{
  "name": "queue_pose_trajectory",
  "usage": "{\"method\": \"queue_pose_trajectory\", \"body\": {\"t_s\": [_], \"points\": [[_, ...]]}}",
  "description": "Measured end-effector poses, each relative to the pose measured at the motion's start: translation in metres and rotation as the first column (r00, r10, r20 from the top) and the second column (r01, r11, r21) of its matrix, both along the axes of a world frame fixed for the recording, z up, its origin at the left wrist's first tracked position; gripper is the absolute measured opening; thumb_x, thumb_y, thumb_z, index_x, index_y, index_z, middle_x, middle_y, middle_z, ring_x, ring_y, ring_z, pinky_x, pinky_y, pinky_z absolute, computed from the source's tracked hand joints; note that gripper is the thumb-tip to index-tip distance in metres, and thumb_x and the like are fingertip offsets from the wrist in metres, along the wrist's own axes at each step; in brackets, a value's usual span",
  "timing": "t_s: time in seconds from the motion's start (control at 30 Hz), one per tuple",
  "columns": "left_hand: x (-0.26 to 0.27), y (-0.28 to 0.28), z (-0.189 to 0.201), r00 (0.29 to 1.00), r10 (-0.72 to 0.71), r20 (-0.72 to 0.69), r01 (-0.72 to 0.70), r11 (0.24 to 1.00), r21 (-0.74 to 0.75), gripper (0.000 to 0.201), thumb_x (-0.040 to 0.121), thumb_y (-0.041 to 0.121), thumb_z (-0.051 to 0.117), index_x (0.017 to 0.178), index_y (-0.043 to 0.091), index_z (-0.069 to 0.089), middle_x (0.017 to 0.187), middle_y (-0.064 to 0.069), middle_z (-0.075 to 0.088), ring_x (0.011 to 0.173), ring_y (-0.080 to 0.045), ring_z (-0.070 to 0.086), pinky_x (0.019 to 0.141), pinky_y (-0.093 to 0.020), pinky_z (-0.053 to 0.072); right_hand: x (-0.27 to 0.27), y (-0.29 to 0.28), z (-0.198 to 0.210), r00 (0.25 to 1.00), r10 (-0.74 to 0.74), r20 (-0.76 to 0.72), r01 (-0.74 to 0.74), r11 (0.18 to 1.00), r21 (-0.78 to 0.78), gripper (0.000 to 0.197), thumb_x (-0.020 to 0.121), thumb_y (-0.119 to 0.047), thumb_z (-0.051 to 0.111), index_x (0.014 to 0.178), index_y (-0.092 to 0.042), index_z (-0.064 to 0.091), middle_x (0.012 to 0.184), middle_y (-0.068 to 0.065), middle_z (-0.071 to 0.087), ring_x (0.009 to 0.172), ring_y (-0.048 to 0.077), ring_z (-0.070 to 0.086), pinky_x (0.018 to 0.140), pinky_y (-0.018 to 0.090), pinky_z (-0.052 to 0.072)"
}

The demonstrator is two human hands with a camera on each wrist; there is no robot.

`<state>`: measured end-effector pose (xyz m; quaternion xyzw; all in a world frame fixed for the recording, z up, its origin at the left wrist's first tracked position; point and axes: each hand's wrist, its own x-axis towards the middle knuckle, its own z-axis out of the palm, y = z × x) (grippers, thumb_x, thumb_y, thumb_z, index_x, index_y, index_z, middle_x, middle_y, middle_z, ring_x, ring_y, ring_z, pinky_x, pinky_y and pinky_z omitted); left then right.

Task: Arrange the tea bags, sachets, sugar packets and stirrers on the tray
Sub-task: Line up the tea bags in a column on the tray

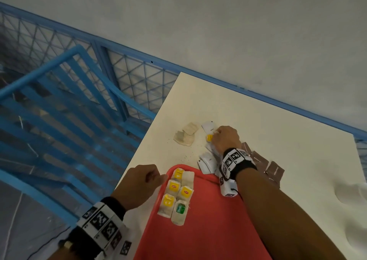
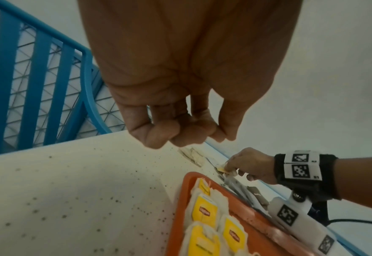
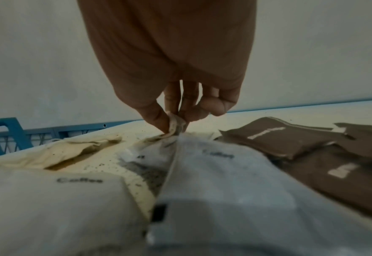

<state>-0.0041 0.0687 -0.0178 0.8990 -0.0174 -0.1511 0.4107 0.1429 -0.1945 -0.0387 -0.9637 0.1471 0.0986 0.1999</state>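
A red tray (image 1: 208, 230) lies at the near edge of the white table. Along its left side lie several tea bags (image 1: 174, 187) with yellow tags and one with a green tag (image 1: 180, 209). My left hand (image 1: 158, 178) hovers at the tray's far left corner with fingers curled and nothing in it (image 2: 176, 135). Beyond the tray, my right hand (image 1: 215, 135) pinches a yellow-tagged tea bag (image 1: 209, 137) between thumb and fingers, low over the table (image 3: 176, 124). White coffee sachets (image 1: 207, 162) and brown sachets (image 1: 275, 169) lie under and beside my right wrist.
Untagged tea bags (image 1: 186, 136) and a white sachet (image 1: 208, 126) lie further out on the table (image 1: 278, 124), among scattered tea specks. A blue chair (image 1: 69, 101) and blue mesh railing (image 1: 139, 77) stand left of the table. A grey wall rises behind.
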Motion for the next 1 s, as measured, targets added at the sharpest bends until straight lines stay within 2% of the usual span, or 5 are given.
{"method": "queue_pose_trajectory", "body": {"t_s": [0.27, 0.43, 0.6, 0.8, 1.0], "points": [[0.009, -0.031, 0.023, 0.992, 0.112, -0.065, -0.128, 0.925, -0.358, 0.044, 0.091, 0.047, 0.057, 0.077, 0.006, 0.056, 0.063, -0.009, 0.061, 0.056, -0.009, 0.052, 0.059, -0.031, 0.046, -0.046, -0.017, 0.060, 0.974, -0.210, 0.089, 0.118, 0.799, 0.590, 0.010, 0.081, -0.022, 0.068, 0.084, -0.018, 0.078, 0.080, -0.001, 0.076, 0.071, 0.011, 0.066, 0.066, 0.026, 0.053], [0.027, -0.064, 0.033, 0.803, 0.268, -0.533, -0.579, 0.563, -0.590, 0.044, 0.090, 0.054, 0.057, 0.106, 0.013, 0.060, 0.102, -0.012, 0.069, 0.085, -0.021, 0.069, 0.072, -0.041, 0.057, -0.098, 0.030, 0.088, 0.985, 0.028, 0.172, -0.120, 0.825, 0.552, 0.011, 0.088, -0.019, 0.067, 0.082, -0.018, 0.077, 0.073, -0.007, 0.072, 0.063, -0.002, 0.059, 0.061, 0.011, 0.046], [0.023, -0.056, 0.014, 0.635, 0.008, -0.773, -0.750, 0.247, -0.614, 0.040, 0.097, 0.041, 0.049, 0.083, 0.005, 0.054, 0.054, -0.003, 0.056, 0.041, -0.013, 0.054, 0.041, -0.021, 0.044, -0.117, 0.074, 0.082, 0.831, 0.557, 0.009, -0.506, 0.749, 0.428, 0.013, 0.085, -0.012, 0.063, 0.090, -0.015, 0.075, 0.081, -0.002, 0.074, 0.073, 0.010, 0.066, 0.072, 0.025, 0.054], [0.020, -0.030, -0.007, 0.582, 0.202, -0.788, -0.805, 0.285, -0.521, 0.029, 0.102, 0.027, 0.047, 0.081, 0.008, 0.054, 0.058, -0.001, 0.051, 0.038, -0.008, 0.047, 0.032, -0.017, 0.033, -0.036, 0.076, 0.045, 0.939, 0.340, -0.059, -0.332, 0.937, 0.112, 0.026, 0.082, -0.010, 0.054, 0.101, -0.014, 0.071, 0.110, 0.007, 0.068, 0.104, 0.026, 0.063, 0.088, 0.034, 0.052], [0.001, -0.005, -0.011, 0.631, 0.183, -0.754, -0.747, 0.406, -0.527, 0.028, 0.097, 0.031, 0.056, 0.079, 0.010, 0.058, 0.059, 0.001, 0.051, 0.042, -0.007, 0.044, 0.035, -0.016, 0.031, -0.025, 0.096, 0.004, 0.865, 0.455, -0.211, -0.487, 0.862, -0.141, 0.054, 0.077, -0.029, 0.056, 0.129, -0.023, 0.041, 0.133, 0.007, 0.039, 0.121, 0.035, 0.035, 0.086, 0.045, 0.045]]}}
